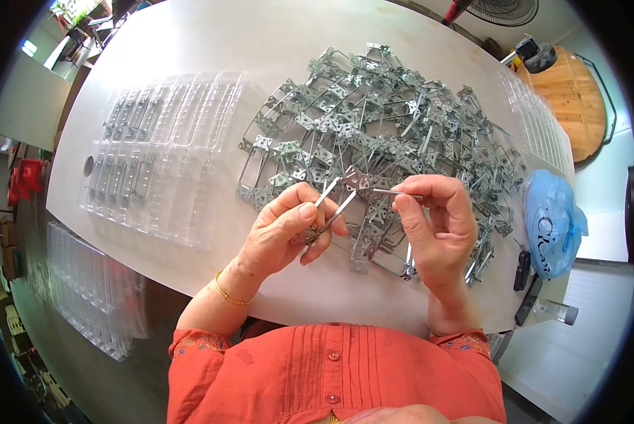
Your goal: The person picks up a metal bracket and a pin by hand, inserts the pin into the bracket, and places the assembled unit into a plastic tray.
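Bracket (342, 207) above the table (295, 298), toward its near edge.
Left grip (278, 227) clamped on the bracket, right grip (438, 225) on a thin rod (391, 191). An off-centre push from the rod could twist the bracket loose. Shiny grey metal: a pierced plate with two long arms.

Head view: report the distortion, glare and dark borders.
Head view: wide-angle distortion bows the edges of the table; head view: black fills the corners around the curved image; head view: bright glints show on the heaped metal parts and paler reflections on the clear tray.
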Demonstrator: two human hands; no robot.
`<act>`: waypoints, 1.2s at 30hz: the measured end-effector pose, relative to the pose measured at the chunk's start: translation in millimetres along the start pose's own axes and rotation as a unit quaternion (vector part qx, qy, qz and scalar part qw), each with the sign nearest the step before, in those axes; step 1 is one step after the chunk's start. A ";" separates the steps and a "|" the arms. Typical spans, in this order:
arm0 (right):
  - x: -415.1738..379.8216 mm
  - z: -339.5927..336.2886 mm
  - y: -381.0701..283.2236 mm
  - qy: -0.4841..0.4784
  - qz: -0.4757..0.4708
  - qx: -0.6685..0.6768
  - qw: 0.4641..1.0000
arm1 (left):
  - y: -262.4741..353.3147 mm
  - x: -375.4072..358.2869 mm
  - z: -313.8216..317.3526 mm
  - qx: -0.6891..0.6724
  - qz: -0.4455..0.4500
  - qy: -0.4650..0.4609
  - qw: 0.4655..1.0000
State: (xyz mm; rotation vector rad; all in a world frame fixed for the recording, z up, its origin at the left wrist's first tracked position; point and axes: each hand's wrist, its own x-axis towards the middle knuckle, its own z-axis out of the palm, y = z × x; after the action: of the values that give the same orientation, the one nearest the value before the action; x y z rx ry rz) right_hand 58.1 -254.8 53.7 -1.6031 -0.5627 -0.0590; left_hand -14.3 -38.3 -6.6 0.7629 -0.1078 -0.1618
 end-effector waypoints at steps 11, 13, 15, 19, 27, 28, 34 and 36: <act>2.9 6.8 9.9 -0.016 -0.169 -0.125 0.978 | 2.0 -1.7 0.7 -0.022 -0.008 -0.021 0.999; 2.5 7.3 10.3 -0.015 -0.173 -0.137 0.975 | 2.2 -2.3 -0.4 -0.016 -0.010 -0.026 0.999; 2.4 7.8 9.3 -0.014 -0.177 -0.148 0.973 | 1.6 -2.8 -1.1 -0.010 -0.010 -0.031 0.999; 4.3 7.6 7.1 -0.034 -0.218 -0.229 0.948 | 0.4 -4.9 0.8 0.037 0.014 -0.074 0.996; 6.5 3.0 -9.1 -0.083 -0.062 -0.124 0.987 | 4.6 -4.9 0.1 0.078 0.036 -0.106 0.991; 9.4 0.4 -9.4 -0.134 -0.056 -0.095 0.985 | 4.7 -5.6 -0.3 0.070 0.027 -0.108 0.991; 15.5 -8.9 -11.7 -0.224 -0.051 -0.037 0.973 | 5.7 -7.7 -2.0 0.012 -0.008 -0.120 0.993; 13.8 -10.3 -7.7 -0.230 -0.070 -0.036 0.970 | 4.7 -8.2 -1.6 -0.010 -0.025 -0.118 0.993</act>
State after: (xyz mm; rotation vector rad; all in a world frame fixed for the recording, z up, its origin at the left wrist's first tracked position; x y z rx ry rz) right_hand 70.2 -260.1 67.2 -1.6515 -1.0432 0.1943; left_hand -21.6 -32.4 -4.7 0.7255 -0.3116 -0.3009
